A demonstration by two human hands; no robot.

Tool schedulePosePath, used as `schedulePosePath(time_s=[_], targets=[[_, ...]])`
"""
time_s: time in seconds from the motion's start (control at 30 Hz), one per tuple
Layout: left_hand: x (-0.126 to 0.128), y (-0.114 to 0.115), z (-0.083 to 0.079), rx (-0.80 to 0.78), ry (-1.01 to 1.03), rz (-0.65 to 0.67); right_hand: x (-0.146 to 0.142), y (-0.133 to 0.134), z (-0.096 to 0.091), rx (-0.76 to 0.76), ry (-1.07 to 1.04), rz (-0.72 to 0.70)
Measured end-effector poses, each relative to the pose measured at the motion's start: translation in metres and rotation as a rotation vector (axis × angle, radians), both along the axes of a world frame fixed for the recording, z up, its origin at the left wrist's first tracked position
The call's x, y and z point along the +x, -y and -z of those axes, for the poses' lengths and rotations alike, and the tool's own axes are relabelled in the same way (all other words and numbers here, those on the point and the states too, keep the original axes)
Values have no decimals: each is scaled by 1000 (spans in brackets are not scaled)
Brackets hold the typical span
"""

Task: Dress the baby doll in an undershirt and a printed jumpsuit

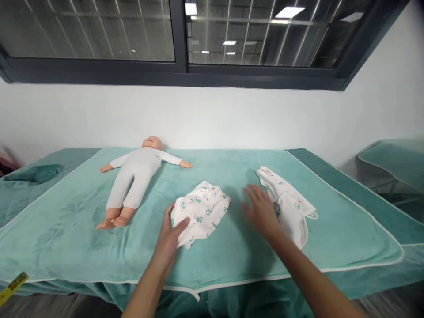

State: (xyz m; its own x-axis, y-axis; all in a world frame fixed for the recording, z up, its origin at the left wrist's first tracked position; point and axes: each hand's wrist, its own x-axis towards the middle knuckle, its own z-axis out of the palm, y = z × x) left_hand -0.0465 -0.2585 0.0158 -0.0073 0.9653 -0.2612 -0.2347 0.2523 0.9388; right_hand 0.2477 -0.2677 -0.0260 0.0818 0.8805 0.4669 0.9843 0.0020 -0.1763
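Note:
My left hand (174,229) grips the left edge of a small white baby garment (202,212) with a teal and pink print, thumb on top. The cloth is bunched, so I cannot tell which garment it is. My right hand (260,210) hovers to the right of it, fingers apart and slightly blurred, holding nothing. Beyond that hand lies a second white printed baby garment (289,201), folded over itself and partly hidden by my wrist. To the left, a baby doll (139,172) in a white body suit rests on its back, arms spread and feet toward me.
A teal plush blanket (225,260) with white edging covers the bed. Behind it rise a white wall (212,115) and a dark-framed window (180,73). A yellow strip (13,287) shows at the lower left. Another teal-covered piece (397,161) stands at the right.

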Motion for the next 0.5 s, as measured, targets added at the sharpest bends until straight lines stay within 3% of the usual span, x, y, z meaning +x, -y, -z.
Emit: schedulePosePath(time_s=[0.1,0.23,0.37,0.5], targets=[[14,-7,4,14,-98,40,60,8,-7,-53,108,367],[55,-20,5,55,-160,112,109,22,-20,-306,29,474],[112,-25,1,-15,30,282,119,27,-49,-306,-374,430],[148,-17,-3,17,168,526,91,38,-92,-21,-919,127]])
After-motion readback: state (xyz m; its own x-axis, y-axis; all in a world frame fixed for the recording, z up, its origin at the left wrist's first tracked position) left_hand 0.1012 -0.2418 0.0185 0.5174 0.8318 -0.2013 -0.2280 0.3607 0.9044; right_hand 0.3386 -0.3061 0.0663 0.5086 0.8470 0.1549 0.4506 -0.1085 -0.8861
